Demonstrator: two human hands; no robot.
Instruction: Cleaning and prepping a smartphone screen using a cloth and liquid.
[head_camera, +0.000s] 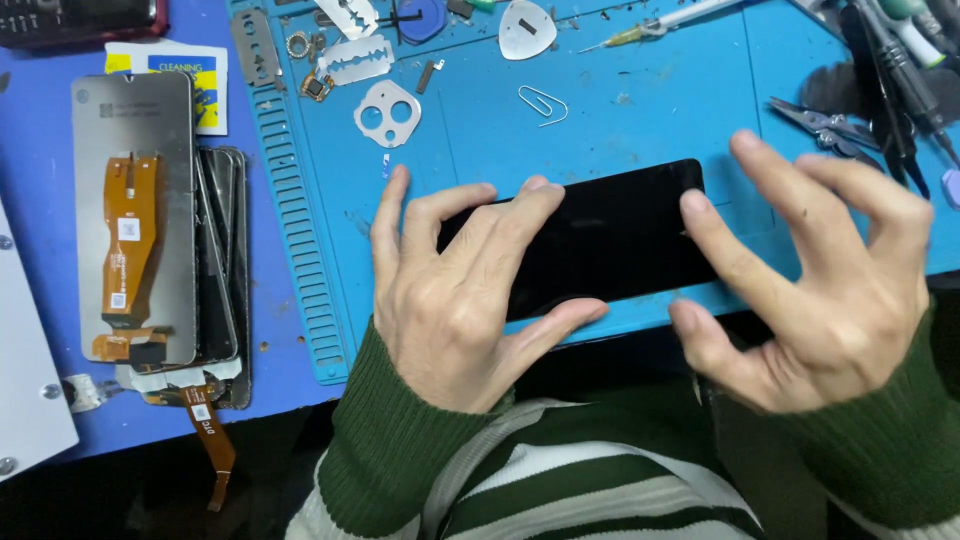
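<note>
1. Blue covers nearly everything I see from the head camera: a blue repair mat with a ribbed strip down its left edge lies on a darker blue worktop.
2. A black phone lies flat at the near edge of the mat, long side running left to right, slightly tilted. Its upper face is glossy, dark and unbroken, with rounded corners.
3. My left hand is on the phone's left end: fingers spread and bent over the top face, thumb pressed along the near edge, so it grips that end between thumb and fingers.
4. My right hand is wide open, fingers splayed and curled. One fingertip touches the phone's right end and the thumb sits at the near right corner; the other fingers are lifted off. It clamps nothing.
5. Both wrists wear dark green ribbed cuffs.
6. On the worktop's left side a stack of phone screens lies face down, an orange flex cable on the top one.
7. Along the mat's far edge I see a paper clip, a metal camera frame, a razor blade and a white pick; pliers lie towards the far right corner.
</note>
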